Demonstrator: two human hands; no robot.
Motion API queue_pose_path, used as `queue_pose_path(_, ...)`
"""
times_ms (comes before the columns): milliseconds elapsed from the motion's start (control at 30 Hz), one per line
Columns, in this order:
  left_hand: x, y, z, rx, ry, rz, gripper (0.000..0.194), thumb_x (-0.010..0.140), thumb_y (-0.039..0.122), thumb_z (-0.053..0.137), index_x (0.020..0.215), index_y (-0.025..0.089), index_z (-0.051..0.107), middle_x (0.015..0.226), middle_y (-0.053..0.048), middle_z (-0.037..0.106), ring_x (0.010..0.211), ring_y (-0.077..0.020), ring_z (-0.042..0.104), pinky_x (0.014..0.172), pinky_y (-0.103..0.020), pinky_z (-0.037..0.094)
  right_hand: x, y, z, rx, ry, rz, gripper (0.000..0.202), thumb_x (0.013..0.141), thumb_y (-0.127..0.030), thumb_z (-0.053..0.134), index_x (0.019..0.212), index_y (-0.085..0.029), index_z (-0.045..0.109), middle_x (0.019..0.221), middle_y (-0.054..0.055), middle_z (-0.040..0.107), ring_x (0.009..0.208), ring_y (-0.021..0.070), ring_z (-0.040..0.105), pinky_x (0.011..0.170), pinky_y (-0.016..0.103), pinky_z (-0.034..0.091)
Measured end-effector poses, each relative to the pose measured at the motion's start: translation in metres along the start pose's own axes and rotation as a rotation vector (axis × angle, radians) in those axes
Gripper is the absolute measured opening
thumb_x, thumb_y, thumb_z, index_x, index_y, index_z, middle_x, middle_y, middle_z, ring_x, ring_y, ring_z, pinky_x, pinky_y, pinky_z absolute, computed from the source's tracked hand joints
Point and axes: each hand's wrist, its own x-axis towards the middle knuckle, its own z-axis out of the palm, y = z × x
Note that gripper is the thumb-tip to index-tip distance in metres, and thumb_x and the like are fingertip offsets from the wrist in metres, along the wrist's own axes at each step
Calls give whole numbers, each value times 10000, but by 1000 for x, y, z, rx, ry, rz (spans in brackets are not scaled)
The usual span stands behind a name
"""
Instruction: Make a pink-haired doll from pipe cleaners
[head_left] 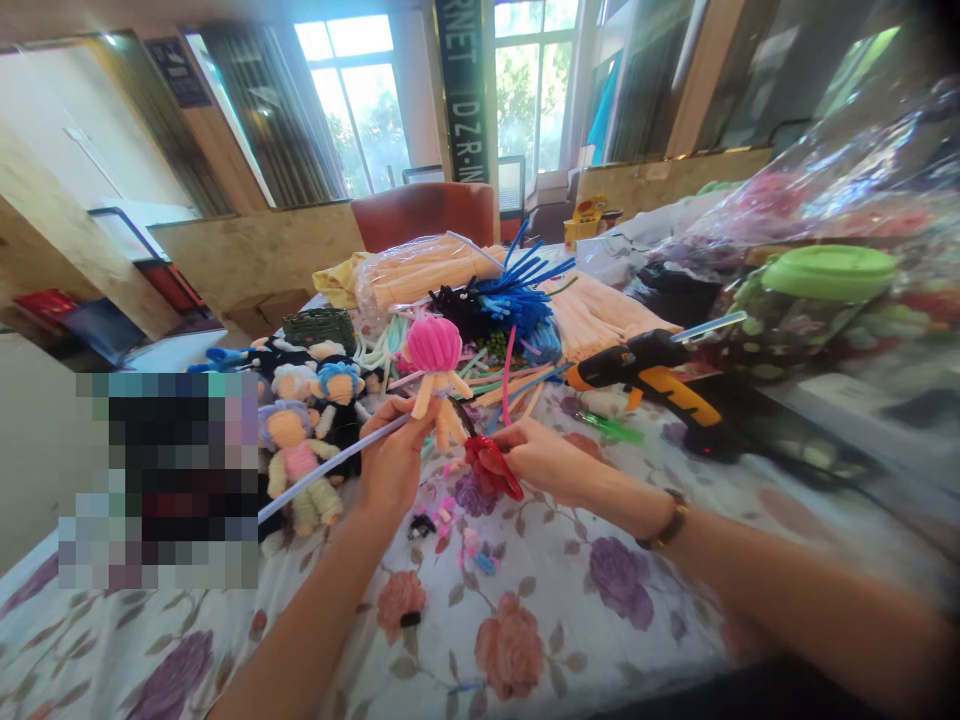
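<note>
My left hand is closed around a small pipe-cleaner doll with bright pink hair and peach limbs. A long pale lavender pipe cleaner also runs out of that hand, slanting down to the left. In my right hand are scissors with red handles, their dark blades pointing up toward the doll's legs. Whether the blades touch the doll or the stem, I cannot tell. Below the hands, small pink, black and blue fuzzy scraps lie on the flowered tablecloth.
Finished dolls stand grouped at left. Behind are blue pipe cleaners and peach bundles. A black-and-orange glue gun with a clear stick rests at right, near a green-lidded container. A pixelated patch covers the left side.
</note>
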Motion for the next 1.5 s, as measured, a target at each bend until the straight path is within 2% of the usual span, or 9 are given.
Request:
queue_pose_path(200,2,0,-1,-35,1,-12,310,417,162,840,545,150,558,614,20,664,616,-93,625,606,-184,472,-1,7,-6,30,-135,-117,333,658,-436,716,618,-140,569,548,-33,519,492,69,407,499,229,301)
queue_pose_path(400,3,0,-2,-70,3,-26,281,454,133,825,559,144,564,632,14,675,642,-89,643,647,-173,498,0,12,1,163,-120,-82,480,628,-584,715,749,-144,570,638,-30,525,553,74,443,544,227,342)
queue_pose_path(567,4,-1,-4,-95,9,-33,258,472,127,822,559,140,579,643,12,684,648,-83,648,637,-156,509,2,16,5,235,-159,-178,471,691,-618,652,687,-162,532,643,-24,520,576,86,466,560,235,346)
queue_pose_path(700,5,-2,-5,-96,6,-27,242,485,128,820,567,142,593,675,5,701,673,-104,670,643,-167,527,-2,11,3,225,-83,-224,472,694,-627,634,660,-169,522,619,-27,510,546,88,473,551,239,356)
queue_pose_path(833,7,-2,-5,-120,28,-48,227,485,121,818,590,138,618,720,-15,721,721,-132,690,655,-174,538,-6,0,-10,-100,197,-247,430,774,-563,573,632,-158,548,551,-20,518,497,98,468,498,239,322)
queue_pose_path(967,8,-2,-5,-151,70,-79,217,480,74,803,568,128,612,698,-18,717,683,-112,681,644,-161,534,-10,-8,-32,-936,537,-280,241,837,-324,558,727,-137,664,643,43,649,569,136,549,541,249,320)
queue_pose_path(1100,8,-2,-4,-150,78,-78,223,483,41,785,544,127,589,676,-18,711,683,-120,684,644,-169,535,-11,-12,-46,-1393,591,-46,214,849,-245,530,807,-116,696,766,130,695,720,222,651,574,263,374)
queue_pose_path(1333,7,-3,-5,-110,15,-101,229,506,73,789,573,138,580,655,0,698,662,-117,680,624,-173,529,-16,-13,-37,-1534,531,171,175,838,-131,530,872,-67,689,876,214,683,851,295,677,649,304,468)
queue_pose_path(1500,2,-2,-3,-52,-64,-150,289,478,113,826,580,142,557,670,1,697,666,-106,666,646,-180,517,-15,-9,-30,-1260,543,-169,249,894,-118,434,1041,-86,632,859,145,690,841,240,663,698,303,460)
